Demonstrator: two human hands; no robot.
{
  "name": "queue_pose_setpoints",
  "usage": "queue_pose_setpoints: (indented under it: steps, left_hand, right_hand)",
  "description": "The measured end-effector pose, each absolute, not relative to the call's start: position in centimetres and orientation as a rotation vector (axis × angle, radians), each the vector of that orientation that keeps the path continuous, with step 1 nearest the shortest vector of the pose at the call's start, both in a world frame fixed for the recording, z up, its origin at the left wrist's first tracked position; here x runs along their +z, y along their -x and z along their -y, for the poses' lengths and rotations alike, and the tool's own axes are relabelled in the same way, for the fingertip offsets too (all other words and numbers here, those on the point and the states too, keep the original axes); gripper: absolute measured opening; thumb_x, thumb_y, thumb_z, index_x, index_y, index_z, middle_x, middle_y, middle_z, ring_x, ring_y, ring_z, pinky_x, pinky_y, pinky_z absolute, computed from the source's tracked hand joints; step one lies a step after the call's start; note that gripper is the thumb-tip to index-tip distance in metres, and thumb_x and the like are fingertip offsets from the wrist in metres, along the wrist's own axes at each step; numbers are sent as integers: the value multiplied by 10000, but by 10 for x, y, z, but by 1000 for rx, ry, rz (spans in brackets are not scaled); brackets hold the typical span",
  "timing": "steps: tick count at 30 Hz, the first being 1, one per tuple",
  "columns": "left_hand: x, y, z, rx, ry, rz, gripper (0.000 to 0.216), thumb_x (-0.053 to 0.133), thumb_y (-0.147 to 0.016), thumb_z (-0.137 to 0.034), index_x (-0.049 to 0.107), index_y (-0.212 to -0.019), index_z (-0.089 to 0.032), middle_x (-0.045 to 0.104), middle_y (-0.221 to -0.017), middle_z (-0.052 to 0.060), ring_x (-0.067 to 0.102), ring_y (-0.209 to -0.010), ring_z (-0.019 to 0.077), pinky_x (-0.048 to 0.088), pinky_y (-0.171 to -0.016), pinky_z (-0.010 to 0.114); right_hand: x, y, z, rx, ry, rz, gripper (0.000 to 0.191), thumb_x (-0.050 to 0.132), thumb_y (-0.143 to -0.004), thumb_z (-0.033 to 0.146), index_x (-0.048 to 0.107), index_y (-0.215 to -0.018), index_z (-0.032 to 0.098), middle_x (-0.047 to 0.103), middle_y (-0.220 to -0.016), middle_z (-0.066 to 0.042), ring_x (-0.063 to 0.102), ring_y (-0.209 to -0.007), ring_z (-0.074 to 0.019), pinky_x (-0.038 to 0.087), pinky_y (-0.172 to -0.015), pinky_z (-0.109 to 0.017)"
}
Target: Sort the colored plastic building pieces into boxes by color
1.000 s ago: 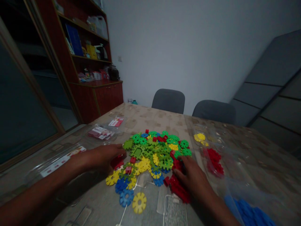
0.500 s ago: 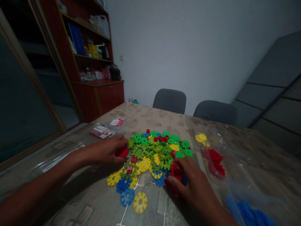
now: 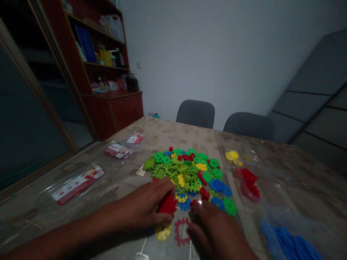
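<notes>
My left hand [image 3: 153, 204] is closed on red toothed building pieces [image 3: 167, 206], just in front of the pile. My right hand [image 3: 217, 225], slightly smeared by motion, curls its fingers close to the table. What lies under those fingers is hidden. Beside its thumb is a red square toothed frame [image 3: 182, 232]. A yellow notched disc [image 3: 163, 232] lies partly below my left hand. Beyond both hands spreads a pile of green connector pieces [image 3: 177, 169] mixed with yellow, blue and red ones.
At right stand clear containers with red pieces [image 3: 248, 183], blue pieces [image 3: 292, 236] and yellow discs [image 3: 232, 156]. Clear packages with printed cards [image 3: 78, 184] lie at left. Grey chairs [image 3: 195, 113] stand behind the table.
My left hand has moved right and nearer with red pieces. My right hand has come slightly nearer. A red square frame now shows on the table between them.
</notes>
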State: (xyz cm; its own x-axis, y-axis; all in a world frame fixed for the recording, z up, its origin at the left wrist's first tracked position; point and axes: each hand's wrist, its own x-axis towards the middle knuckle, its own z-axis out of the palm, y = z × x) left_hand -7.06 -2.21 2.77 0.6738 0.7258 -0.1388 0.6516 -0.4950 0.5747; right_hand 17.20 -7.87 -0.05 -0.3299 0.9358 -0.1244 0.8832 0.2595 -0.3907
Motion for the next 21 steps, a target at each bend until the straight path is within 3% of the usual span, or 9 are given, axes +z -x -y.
queue_pose_setpoints:
  steps: [3,9,13,16,18,21]
  left_hand:
    - [20,54,38,112,-2235,-1062,334,748,-829,-356,545,-1079,-270,629,-1137,38,600,-1006,264,498,-865,403]
    - [2,37,49,87,-2323,-1035,338,707,-885,-390,565,-1172,-282,640,-1217,81,628,-1067,312,527,-898,453]
    - [2,53,33,153,-2419,-1061,318,585,-964,-312,548,-1278,-289,638,-1253,99,637,-1090,319,517,-913,470]
    - [8,66,18,185,-2463,-1077,259,548,-972,-269,570,-1230,-271,653,-1209,93,646,-1068,300,517,-880,433]
    - [11,72,10,205,-2486,-1094,219,542,-973,-263,590,-1187,-253,662,-1166,87,651,-1045,288,510,-865,412]
    - [15,77,1,217,-2516,-1135,197,541,-978,-273,607,-1160,-237,672,-1129,81,655,-1026,275,501,-855,383]
  right_hand:
    - [8,-188,76,522,1692,2246,273,459,-970,213,715,-1052,262,761,-1039,-92,707,-890,-254,524,-763,-342]
    - [8,-188,78,553,1642,2189,284,439,-971,205,720,-978,251,763,-961,-84,707,-849,-249,528,-751,-351]
    - [-2,-178,83,668,1565,2362,254,648,-881,245,708,-1127,237,722,-1181,-104,678,-1031,-275,524,-875,-369]
    - [-15,-171,83,727,1561,2515,645,898,-666,358,676,-1255,219,655,-1313,-145,611,-1162,-349,501,-971,-422]
    - [-23,-166,82,703,1567,2563,819,959,-569,347,646,-1311,198,628,-1338,-166,578,-1205,-377,489,-997,-441]
    - [-27,-159,80,723,1623,2566,733,960,-577,284,666,-1240,178,618,-1340,-157,562,-1233,-366,476,-1015,-428]
